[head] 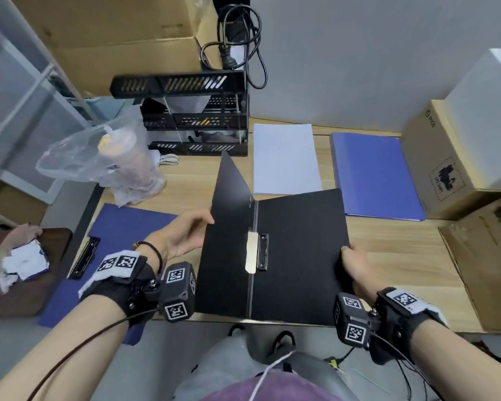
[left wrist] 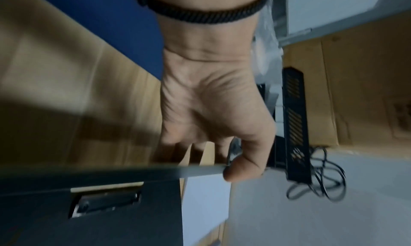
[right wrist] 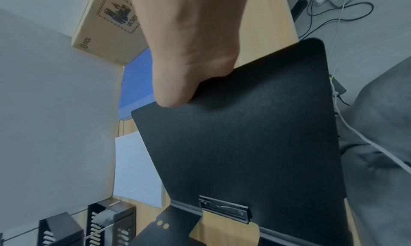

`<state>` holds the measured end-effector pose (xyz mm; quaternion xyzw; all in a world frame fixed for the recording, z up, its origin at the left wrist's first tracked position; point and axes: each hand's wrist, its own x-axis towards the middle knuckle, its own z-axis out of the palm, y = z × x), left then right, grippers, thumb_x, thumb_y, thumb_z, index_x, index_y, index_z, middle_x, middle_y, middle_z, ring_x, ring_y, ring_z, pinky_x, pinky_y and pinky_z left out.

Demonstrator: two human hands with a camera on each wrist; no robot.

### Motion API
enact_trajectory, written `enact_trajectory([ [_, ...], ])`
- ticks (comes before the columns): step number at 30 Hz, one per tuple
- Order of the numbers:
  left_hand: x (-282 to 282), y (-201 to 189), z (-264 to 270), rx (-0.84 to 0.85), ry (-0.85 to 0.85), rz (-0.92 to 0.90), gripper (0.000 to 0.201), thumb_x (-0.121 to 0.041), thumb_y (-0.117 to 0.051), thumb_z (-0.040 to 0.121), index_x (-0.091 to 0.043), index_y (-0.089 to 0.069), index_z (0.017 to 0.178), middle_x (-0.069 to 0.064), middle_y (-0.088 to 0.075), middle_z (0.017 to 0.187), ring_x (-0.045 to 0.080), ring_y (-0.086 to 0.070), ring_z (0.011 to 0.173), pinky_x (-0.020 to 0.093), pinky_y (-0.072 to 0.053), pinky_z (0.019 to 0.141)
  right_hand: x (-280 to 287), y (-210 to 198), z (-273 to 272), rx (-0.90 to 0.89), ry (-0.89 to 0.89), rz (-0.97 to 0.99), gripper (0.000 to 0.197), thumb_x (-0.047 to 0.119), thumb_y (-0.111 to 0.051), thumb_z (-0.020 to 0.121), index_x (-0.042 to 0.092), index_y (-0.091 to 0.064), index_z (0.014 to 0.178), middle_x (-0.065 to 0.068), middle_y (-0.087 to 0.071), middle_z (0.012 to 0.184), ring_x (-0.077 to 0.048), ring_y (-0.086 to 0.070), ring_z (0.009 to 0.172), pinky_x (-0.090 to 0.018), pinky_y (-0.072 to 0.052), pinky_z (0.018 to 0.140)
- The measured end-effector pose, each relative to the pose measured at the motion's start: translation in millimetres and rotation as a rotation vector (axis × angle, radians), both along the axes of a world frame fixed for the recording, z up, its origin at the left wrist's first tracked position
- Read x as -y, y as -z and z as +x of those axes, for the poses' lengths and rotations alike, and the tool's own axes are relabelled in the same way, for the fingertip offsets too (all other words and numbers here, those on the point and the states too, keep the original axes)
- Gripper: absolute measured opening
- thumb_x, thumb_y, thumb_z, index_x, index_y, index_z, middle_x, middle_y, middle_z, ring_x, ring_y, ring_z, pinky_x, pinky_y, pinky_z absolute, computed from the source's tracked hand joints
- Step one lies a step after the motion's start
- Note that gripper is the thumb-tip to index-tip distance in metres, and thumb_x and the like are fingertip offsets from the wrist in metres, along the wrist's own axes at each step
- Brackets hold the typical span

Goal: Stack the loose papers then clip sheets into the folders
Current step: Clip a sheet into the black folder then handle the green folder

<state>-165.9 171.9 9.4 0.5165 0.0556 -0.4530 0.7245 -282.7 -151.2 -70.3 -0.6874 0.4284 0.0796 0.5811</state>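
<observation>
While held half open above the desk's near edge, black folder gripped by both hands, left hand pinching the raised cover, right hand clasping the right flap (metal clip at the spine), paper stack just behind.

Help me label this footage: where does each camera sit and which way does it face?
Head: worn high, looks down at the desk, both forearms and the black folder.
Left wrist: looks along the left hand pinching the raised cover.
Right wrist: looks along the right hand gripping the folder's right edge.
All three share the folder and paper stack.
</observation>
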Motion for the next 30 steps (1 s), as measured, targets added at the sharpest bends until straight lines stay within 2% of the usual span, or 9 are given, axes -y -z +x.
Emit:
enact_trajectory([
  [5,-48.3,21.6,0.4,-0.014,-0.233,0.209,0.023,-0.014,-0.047,0.098,-0.009,-0.063,0.113,0.011,-0.074,0.104,0.023,-0.073,0.086,0.031,-0.059,0.067,2.6,11.9,5.3,-0.045,0.031,-0.139,0.019,0.007,-0.048,0.093,0.016,-0.041,0.108,-0.012,-0.065,0.096,-0.032,-0.062,0.094,-0.048,-0.050,0.092],
  [7,-64.7,37.6,2.6,0.072,-0.202,0.373,0.021,-0.020,-0.049,0.100,-0.019,-0.061,0.118,0.006,-0.073,0.111,0.023,-0.072,0.095,0.035,-0.057,0.074,3.6,13.5,8.9,-0.088,0.053,-0.195,0.033,0.005,-0.053,0.089,0.018,-0.034,0.113,-0.006,-0.056,0.084,-0.031,-0.059,0.089,-0.047,-0.049,0.090],
  [13,-94.0,87.2,11.3,0.253,-0.235,0.783,0.023,-0.021,-0.053,0.098,-0.018,-0.055,0.121,0.006,-0.066,0.117,0.023,-0.066,0.094,0.035,-0.053,0.076,0.7,35.6,13.2,-0.108,-0.009,-0.233,0.022,-0.003,-0.052,0.082,0.019,-0.047,0.087,-0.022,-0.064,0.102,-0.033,-0.063,0.095,-0.049,-0.051,0.091],
  [16,-100.2,105.2,16.6,0.303,-0.197,0.889,0.039,-0.019,-0.060,0.093,-0.019,-0.045,0.129,0.007,-0.060,0.125,0.028,-0.060,0.109,0.044,-0.049,0.095,-11.3,24.9,13.9,-0.138,-0.047,-0.154,0.025,-0.011,-0.044,0.082,-0.002,-0.054,0.103,-0.021,-0.062,0.087,-0.024,-0.060,0.067,-0.025,-0.052,0.056],
  [20,-97.1,116.9,17.8,0.417,-0.007,1.067,0.096,-0.006,-0.069,0.080,-0.020,-0.009,0.155,0.016,-0.027,0.150,0.035,-0.032,0.138,0.045,-0.032,0.112,-21.6,14.4,18.2,-0.174,-0.114,-0.116,0.032,-0.019,-0.038,0.087,0.008,-0.045,0.072,-0.007,-0.043,0.060,0.000,-0.040,0.025,-0.013,-0.027,0.027],
  [23,-89.5,124.0,8.6,0.485,0.205,1.200,0.093,-0.011,-0.072,0.078,-0.029,-0.020,0.153,0.012,-0.004,0.159,0.031,-0.010,0.146,0.043,-0.020,0.118,-20.3,38.7,17.6,-0.153,-0.207,-0.125,0.029,-0.021,-0.041,0.082,0.005,-0.051,0.075,-0.020,-0.056,0.070,-0.002,-0.051,0.046,-0.013,-0.035,0.042],
  [25,-87.5,129.6,3.9,0.462,0.295,1.194,0.082,-0.013,-0.068,0.081,-0.028,-0.027,0.151,0.010,-0.002,0.161,0.028,-0.005,0.148,0.042,-0.015,0.120,-14.3,70.2,9.4,-0.190,-0.251,-0.129,0.022,-0.005,-0.052,0.073,0.003,-0.061,0.091,-0.031,-0.066,0.101,-0.017,-0.058,0.077,-0.023,-0.042,0.061],
  [28,-90.3,132.3,-0.3,0.440,0.343,1.169,0.074,-0.015,-0.064,0.086,-0.025,-0.030,0.151,0.010,-0.006,0.161,0.029,-0.005,0.148,0.038,-0.013,0.120,4.5,128.1,-6.1,-0.313,-0.312,-0.148,0.051,0.022,-0.054,0.053,0.011,-0.065,0.102,-0.027,-0.062,0.116,-0.025,-0.056,0.093,-0.035,-0.045,0.082],
  [30,-92.8,130.4,-0.4,0.438,0.350,1.173,0.072,-0.017,-0.062,0.087,-0.026,-0.030,0.151,0.008,-0.007,0.162,0.029,-0.005,0.148,0.039,-0.013,0.120,-7.8,108.0,-7.0,-0.362,-0.351,-0.228,0.054,0.022,-0.058,0.063,0.014,-0.060,0.116,-0.023,-0.048,0.125,-0.031,-0.052,0.110,-0.036,-0.041,0.099],
])
